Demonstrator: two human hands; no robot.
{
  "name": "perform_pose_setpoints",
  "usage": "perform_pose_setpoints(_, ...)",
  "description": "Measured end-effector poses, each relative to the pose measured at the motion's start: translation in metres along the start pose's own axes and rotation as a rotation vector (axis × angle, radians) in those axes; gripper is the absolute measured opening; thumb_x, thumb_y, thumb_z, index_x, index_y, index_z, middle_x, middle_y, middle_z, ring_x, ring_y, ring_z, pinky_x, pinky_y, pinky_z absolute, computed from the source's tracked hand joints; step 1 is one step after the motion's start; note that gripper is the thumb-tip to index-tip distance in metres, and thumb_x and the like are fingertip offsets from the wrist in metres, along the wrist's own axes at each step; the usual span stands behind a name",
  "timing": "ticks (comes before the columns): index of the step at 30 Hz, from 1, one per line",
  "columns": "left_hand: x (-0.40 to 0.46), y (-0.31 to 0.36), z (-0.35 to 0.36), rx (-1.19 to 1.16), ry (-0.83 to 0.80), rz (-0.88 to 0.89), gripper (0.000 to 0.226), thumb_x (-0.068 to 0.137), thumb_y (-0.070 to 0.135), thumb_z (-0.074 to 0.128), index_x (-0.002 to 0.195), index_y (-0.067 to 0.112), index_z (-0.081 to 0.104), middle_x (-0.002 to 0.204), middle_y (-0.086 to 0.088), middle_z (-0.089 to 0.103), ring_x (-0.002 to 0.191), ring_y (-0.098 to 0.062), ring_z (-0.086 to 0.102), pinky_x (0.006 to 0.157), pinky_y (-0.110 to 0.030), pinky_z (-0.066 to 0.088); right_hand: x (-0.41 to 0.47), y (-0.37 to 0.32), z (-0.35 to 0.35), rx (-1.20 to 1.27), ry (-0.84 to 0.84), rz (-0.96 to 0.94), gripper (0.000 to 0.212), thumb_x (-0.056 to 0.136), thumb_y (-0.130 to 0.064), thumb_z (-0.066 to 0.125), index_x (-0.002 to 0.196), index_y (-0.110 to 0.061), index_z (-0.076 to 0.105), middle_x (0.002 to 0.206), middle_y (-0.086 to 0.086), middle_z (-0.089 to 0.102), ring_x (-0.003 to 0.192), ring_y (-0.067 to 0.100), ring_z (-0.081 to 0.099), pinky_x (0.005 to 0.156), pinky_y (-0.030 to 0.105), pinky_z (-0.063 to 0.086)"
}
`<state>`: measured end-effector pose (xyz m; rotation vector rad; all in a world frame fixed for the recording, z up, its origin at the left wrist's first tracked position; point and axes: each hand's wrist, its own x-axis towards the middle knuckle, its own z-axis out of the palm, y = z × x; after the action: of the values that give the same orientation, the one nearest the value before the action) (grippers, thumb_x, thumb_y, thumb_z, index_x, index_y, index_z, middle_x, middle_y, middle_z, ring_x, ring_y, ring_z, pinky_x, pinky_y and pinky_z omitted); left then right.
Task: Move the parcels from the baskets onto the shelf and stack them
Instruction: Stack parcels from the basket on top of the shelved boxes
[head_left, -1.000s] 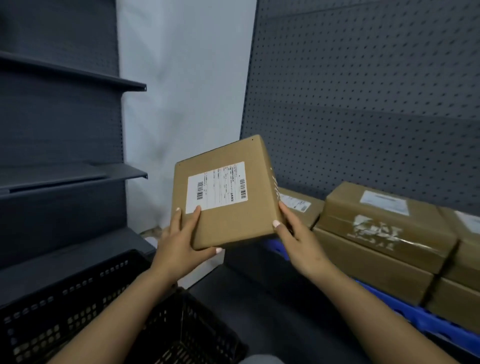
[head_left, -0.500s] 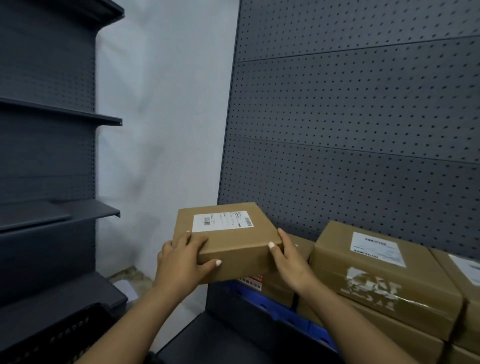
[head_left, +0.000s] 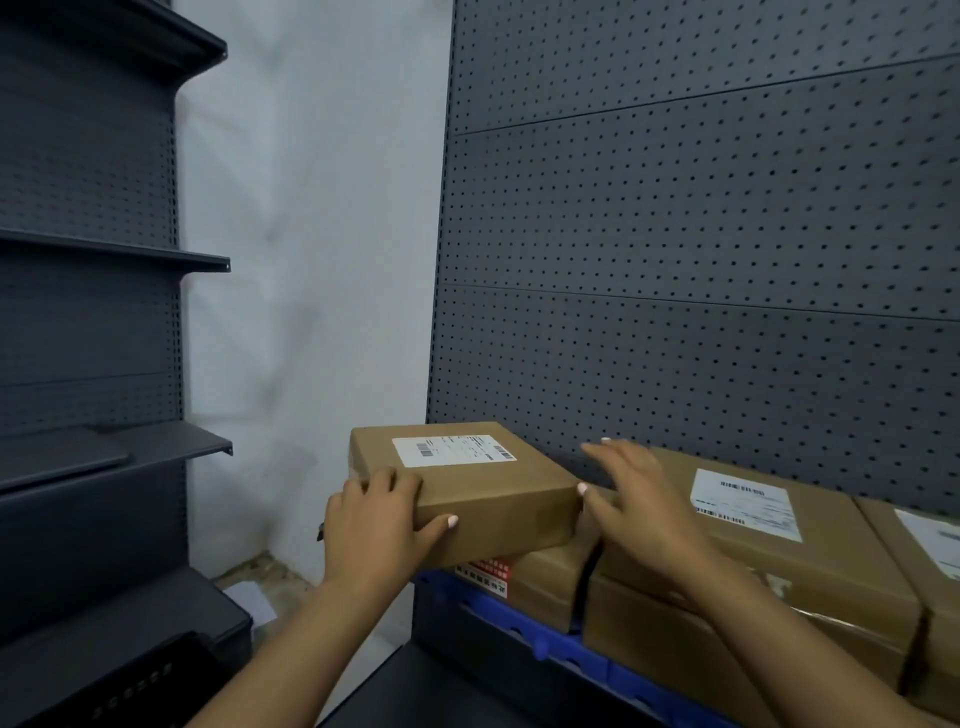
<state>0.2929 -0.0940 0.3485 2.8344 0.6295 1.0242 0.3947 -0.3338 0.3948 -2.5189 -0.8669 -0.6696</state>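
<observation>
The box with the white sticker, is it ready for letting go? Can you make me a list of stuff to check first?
1. Box sits on the lower parcel: ok, it rests on top, label up.
2. Box lies flat: ok, its top looks level.
3. Box fully supported: not ok, its near-left corner seems to stick out past the parcel below.
4. Left hand steadying it: ok, thumb on the front, fingers on top.
5. Right hand out of the way: ok, fingers spread, thumb just touching the box's right corner.
6. Gap to the neighbouring stack: cannot tell, the right hand hides it.
</observation>
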Motion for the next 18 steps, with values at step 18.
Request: perform_pose_setpoints(18, 0.017, 0.100, 0.036, -0.269, -0.166, 0.242, 0.049, 0.091, 0.060, 0.039, 0.136, 0.041, 0.041, 0.143, 0.017, 0.039, 0.133, -0.009, 0.028, 0.116, -0.050, 0.013, -0.022, 0.076, -0.021, -0.426, -0.387, 0.206, 0.077, 0.080, -0.082, 0.029, 0.142, -0.036, 0.030, 0.143, 0.003, 0.042, 0.127, 0.027, 0.040, 0.106, 0.049, 0.034)
